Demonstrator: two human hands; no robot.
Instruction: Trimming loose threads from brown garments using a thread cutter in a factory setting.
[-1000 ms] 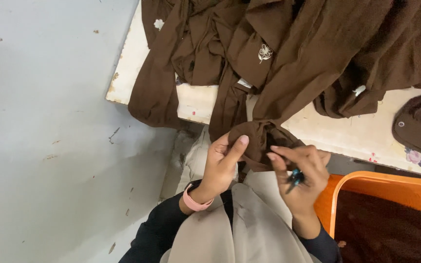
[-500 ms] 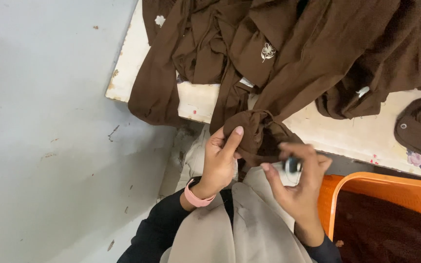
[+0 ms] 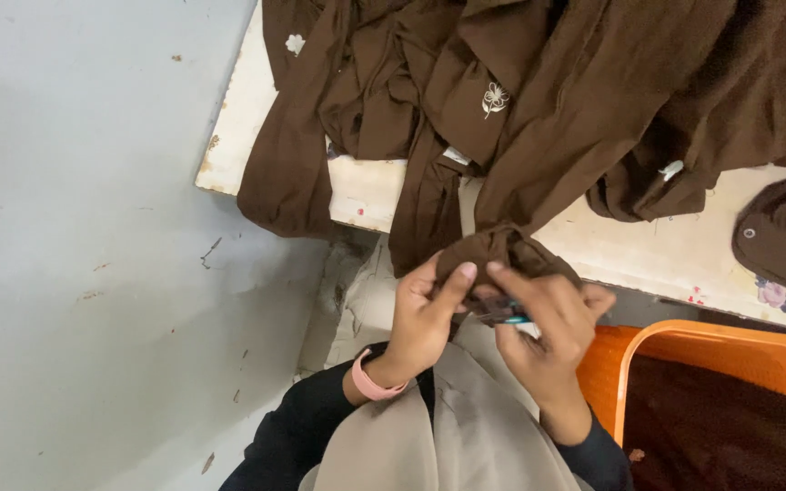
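Setting: grey floor (image 3: pixel 93 273) below a pale painted surface (image 3: pixel 366 186) heaped with brown garments (image 3: pixel 593 82).
Left hand (image 3: pixel 425 314): grip pinched together on a bunched fold of brown cloth (image 3: pixel 493 250) at the surface's edge.
Right hand (image 3: pixel 548 327): fingers closed on a small teal-handled tool (image 3: pixel 507 318) — blade hidden.
Risk: so close to the fingertips, the tool could nick skin or cloth if the fold slips.
Count: two hands, one tool, one orange tub (image 3: pixel 730 350), two embroidered flowers visible.

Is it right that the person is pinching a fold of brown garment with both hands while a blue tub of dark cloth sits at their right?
Not quite: the tub is orange, not blue, as the head view shows. The rest holds: the left hand and right hand pinch a fold of the brown garment, and the tub of dark cloth sits at the person's right.
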